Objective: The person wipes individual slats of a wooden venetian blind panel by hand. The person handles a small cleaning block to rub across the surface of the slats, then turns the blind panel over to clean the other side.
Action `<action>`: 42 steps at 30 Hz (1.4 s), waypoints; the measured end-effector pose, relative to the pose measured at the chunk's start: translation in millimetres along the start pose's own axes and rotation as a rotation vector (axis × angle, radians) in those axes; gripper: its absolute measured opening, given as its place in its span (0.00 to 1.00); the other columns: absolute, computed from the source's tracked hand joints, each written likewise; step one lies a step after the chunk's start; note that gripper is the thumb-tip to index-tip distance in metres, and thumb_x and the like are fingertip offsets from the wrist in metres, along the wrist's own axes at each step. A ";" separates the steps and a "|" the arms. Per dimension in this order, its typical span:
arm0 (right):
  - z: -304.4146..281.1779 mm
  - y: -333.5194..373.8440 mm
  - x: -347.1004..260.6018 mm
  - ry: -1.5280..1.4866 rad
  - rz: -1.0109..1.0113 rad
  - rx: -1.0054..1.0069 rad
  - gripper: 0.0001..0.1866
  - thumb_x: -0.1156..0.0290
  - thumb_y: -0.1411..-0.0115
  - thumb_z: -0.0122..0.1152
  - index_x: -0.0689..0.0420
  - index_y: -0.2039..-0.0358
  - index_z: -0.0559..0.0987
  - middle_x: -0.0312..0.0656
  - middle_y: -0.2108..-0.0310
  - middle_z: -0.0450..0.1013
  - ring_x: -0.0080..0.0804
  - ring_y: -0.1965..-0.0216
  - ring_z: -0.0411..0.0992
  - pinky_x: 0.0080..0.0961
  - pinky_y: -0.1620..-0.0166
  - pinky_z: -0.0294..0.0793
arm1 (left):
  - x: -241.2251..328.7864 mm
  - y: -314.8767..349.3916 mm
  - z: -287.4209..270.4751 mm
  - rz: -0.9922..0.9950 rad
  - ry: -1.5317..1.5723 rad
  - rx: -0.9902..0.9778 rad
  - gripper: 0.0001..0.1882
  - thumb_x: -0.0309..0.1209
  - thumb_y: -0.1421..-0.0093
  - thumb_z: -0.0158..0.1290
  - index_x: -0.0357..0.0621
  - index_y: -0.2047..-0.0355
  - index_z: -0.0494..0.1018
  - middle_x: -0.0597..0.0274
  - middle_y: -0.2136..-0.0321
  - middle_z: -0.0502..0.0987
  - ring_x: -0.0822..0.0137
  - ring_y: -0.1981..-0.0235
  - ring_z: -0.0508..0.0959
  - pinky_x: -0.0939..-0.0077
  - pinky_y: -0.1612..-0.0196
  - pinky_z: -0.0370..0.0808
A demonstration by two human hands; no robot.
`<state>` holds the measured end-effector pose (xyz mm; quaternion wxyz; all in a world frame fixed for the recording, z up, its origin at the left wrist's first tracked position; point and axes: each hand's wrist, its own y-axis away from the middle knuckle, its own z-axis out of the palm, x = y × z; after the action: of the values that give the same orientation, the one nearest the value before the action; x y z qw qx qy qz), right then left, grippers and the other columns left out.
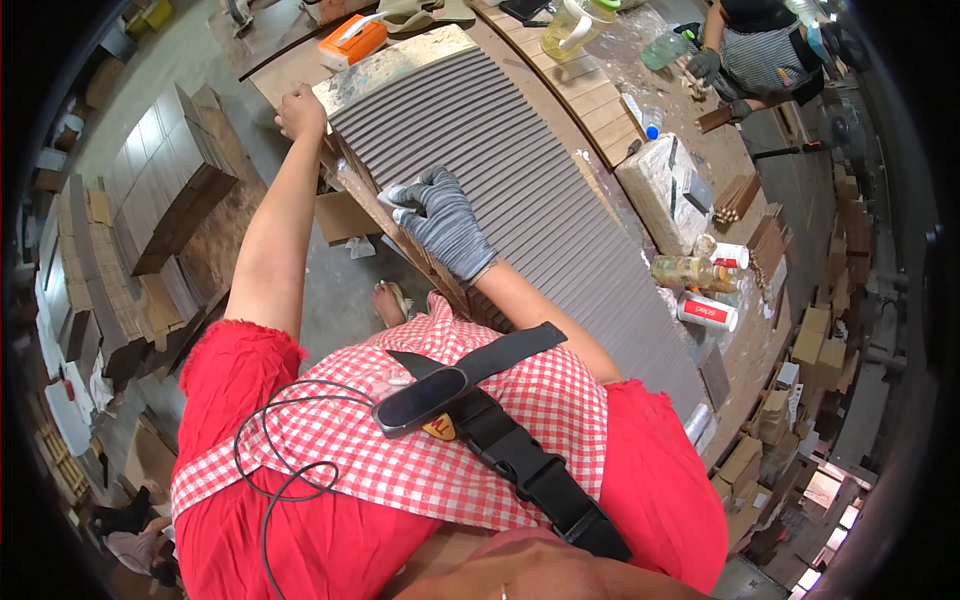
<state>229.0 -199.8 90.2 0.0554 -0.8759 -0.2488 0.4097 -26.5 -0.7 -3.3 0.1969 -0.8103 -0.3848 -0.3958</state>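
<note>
A long stack of thin dark grey slats (520, 170) lies side by side across the workbench. At its far left end sits a pale, paint-flecked board (400, 68). My left hand (301, 114), bare, is closed at the corner of that board; what its curled fingers hold, if anything, is hidden. My right hand (445, 225) wears a grey knitted glove with whitish fingertips. It rests over the slats' left edge, with bent fingers and thumb drawn toward each other there. Anything between those fingertips is too small to make out.
An orange tissue box (352, 42) stands beyond the pale board. To the right are a wrapped block (662, 190), bottles, a white-and-red can (707, 311) and a yellowish jug (575, 30). A co-worker's gloved hand (704, 66) works across the bench. Stacked boards (165, 165) stand at left.
</note>
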 end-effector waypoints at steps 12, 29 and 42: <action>14.4 6.2 -10.2 -0.058 -0.003 -0.001 0.13 0.74 0.54 0.65 0.56 0.65 0.82 0.47 0.67 0.66 0.43 0.61 0.65 0.34 0.54 0.66 | -4.5 -1.1 -1.4 -0.003 0.011 -0.002 0.24 0.49 0.41 0.43 0.47 0.55 0.75 0.48 0.49 0.71 0.47 0.44 0.64 0.52 0.42 0.59; -96.1 -30.4 146.7 0.337 0.253 0.429 0.09 0.72 0.52 0.64 0.57 0.69 0.83 0.48 0.72 0.69 0.43 0.64 0.66 0.34 0.56 0.66 | 13.8 11.9 3.3 0.053 0.048 -0.024 0.24 0.49 0.41 0.42 0.45 0.56 0.75 0.47 0.50 0.72 0.45 0.46 0.65 0.51 0.44 0.61; -130.2 -33.2 177.5 0.186 0.422 0.388 0.13 0.65 0.50 0.67 0.62 0.68 0.82 0.54 0.72 0.74 0.43 0.70 0.74 0.30 0.61 0.73 | 22.0 8.2 1.3 0.050 0.052 -0.038 0.24 0.48 0.42 0.43 0.46 0.56 0.76 0.48 0.51 0.72 0.47 0.46 0.65 0.52 0.43 0.60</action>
<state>409.0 -71.5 63.4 0.1579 -0.9150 0.0280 0.3702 -10.9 5.3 13.2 0.2010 -0.8126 -0.3517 -0.4190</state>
